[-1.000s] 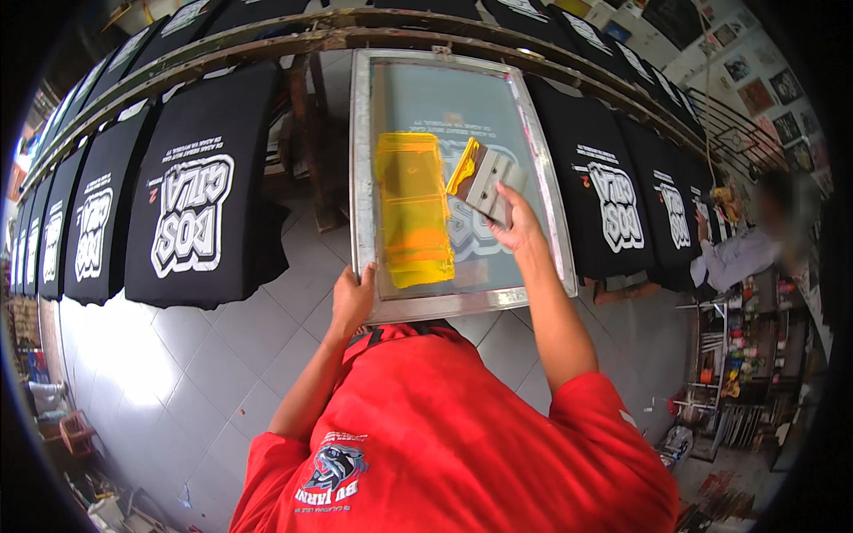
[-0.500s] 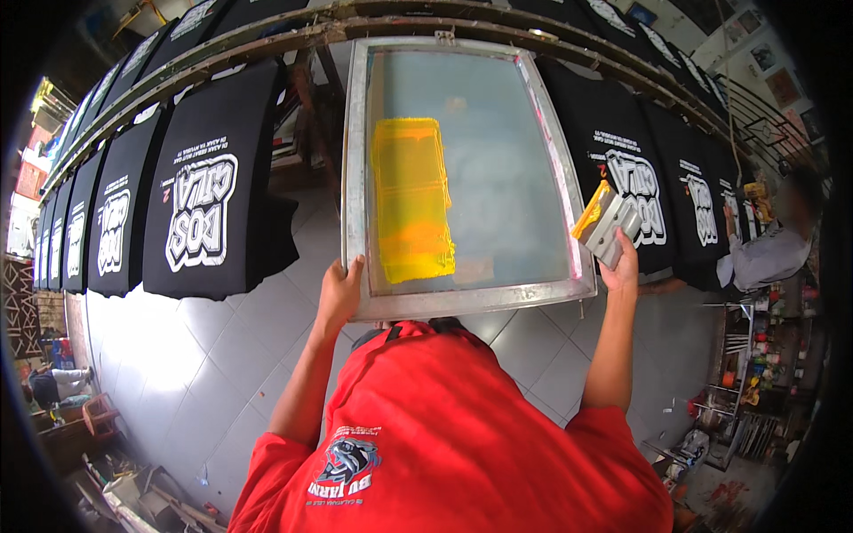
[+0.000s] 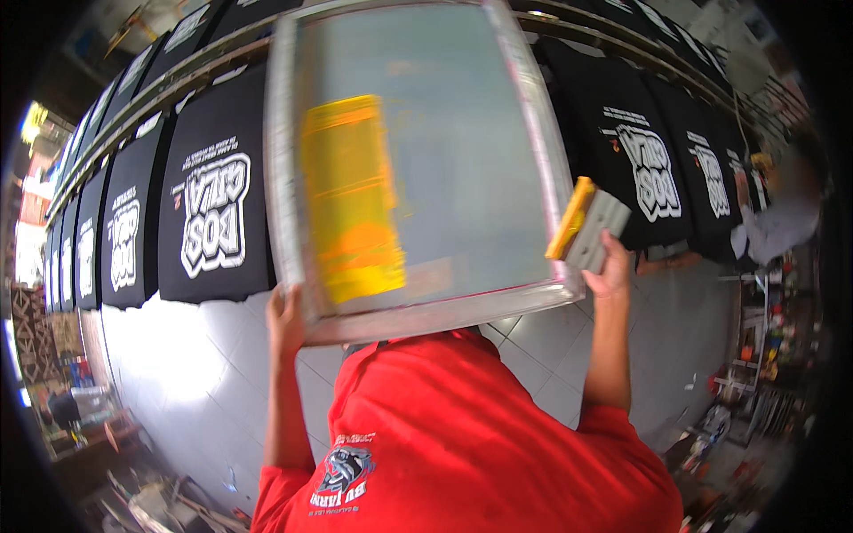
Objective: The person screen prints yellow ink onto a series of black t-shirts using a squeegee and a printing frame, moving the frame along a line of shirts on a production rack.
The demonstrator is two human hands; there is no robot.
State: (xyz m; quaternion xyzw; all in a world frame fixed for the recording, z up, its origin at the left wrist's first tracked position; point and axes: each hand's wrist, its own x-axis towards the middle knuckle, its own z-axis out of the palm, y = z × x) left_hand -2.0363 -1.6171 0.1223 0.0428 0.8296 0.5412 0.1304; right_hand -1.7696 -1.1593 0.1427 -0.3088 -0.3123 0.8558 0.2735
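At the far left, a long row of black shirts (image 3: 209, 213) lies flat on a narrow printing table (image 3: 133, 107), each bearing a white blocky print with a dark outline. The cloth looks matte and smooth, and the row curves away toward the left rim. Below it spreads a floor of pale glossy tiles (image 3: 178, 373), bright where light falls on it, with clutter on a low bench in the near left corner.

The left hand (image 3: 284, 320) comes up on a bare forearm and grips the near left corner of the printing frame (image 3: 418, 320), fingers curled under its edge. The frame is a large rectangle of dull silver metal, tilted and lifted off the table, filling the middle of the view. Its stretched mesh is a hazy grey-green, half see-through, with a tall yellow block of ink or film on its left part, turning orange lower down.

Beneath the frame is the person's red shirt (image 3: 462, 444), soft and creased, with a printed badge on it.

The right hand (image 3: 613, 266) is raised beside the frame's near right corner, closed around a squeegee (image 3: 586, 226) with a grey handle and a yellow blade, which touches the frame's right rail.

Farther right more black printed shirts (image 3: 653, 169) run along the table, and another person's pale sleeve (image 3: 773, 233) shows near shelves of small goods.
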